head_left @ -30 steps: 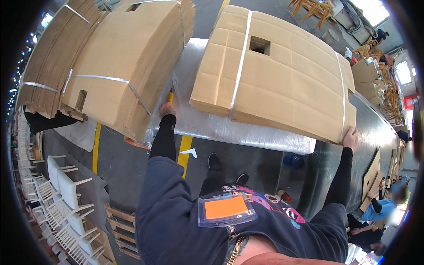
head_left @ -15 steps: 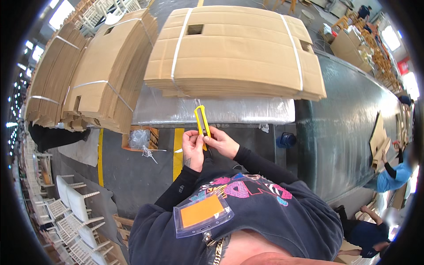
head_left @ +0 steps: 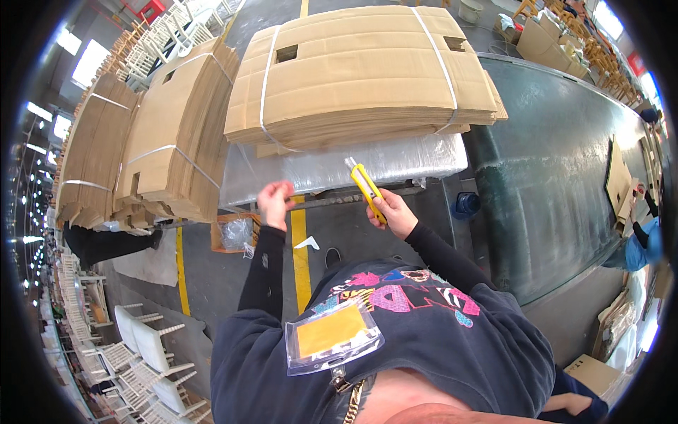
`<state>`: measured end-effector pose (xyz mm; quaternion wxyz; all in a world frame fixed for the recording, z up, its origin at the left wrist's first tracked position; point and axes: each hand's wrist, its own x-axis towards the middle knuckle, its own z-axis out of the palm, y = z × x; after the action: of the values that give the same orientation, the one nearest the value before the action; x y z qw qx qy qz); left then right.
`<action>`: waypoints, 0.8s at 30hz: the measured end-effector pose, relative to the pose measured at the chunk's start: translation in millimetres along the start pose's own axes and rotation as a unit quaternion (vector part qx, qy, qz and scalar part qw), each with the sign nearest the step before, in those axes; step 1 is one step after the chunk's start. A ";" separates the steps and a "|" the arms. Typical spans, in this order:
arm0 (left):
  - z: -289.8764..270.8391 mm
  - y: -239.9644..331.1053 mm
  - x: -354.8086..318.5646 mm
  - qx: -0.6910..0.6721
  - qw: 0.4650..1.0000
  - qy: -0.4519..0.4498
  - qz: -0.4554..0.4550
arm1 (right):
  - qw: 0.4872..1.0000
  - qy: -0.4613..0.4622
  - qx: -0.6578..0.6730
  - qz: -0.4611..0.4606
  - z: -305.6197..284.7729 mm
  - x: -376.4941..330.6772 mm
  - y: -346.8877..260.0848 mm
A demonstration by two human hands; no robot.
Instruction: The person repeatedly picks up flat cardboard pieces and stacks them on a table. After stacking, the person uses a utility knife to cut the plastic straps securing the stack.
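Observation:
A yellow utility knife [head_left: 366,185] is gripped in my right hand [head_left: 397,213], its blade end tilted up and toward the left. My left hand [head_left: 275,203] is off to the left of the knife, touching nothing, its fingers loosely bent and apart from the thumb. Beyond both hands lies a large stack of flat brown cardboard [head_left: 353,78], bound with two white straps [head_left: 267,85]. The stack rests on a support wrapped in clear plastic film [head_left: 339,164]. The knife's tip stays short of the cardboard.
More strapped cardboard stacks [head_left: 173,120] stand at the left. A dark green-topped table [head_left: 558,169] fills the right side, where a person in blue [head_left: 635,247] works. On the floor are a box with plastic [head_left: 235,233] and a dark blue container [head_left: 465,205]. White chairs [head_left: 145,339] stand lower left.
My left hand has let go of the knife and moved left and forward. My right hand has carried the knife to the right and tilted it. The view has shifted slightly.

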<state>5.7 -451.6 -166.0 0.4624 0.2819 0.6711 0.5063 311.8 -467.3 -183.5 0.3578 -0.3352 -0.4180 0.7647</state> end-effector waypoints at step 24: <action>-4.5 168.6 152.0 0.462 0.779 -0.005 0.424 | 0.981 0.194 0.015 0.024 157.3 122.8 53.6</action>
<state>-76.4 -269.4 -58.1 0.0184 0.7205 0.6348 0.2785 106.1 -449.7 -189.8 0.4187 -0.4819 -0.3205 0.6998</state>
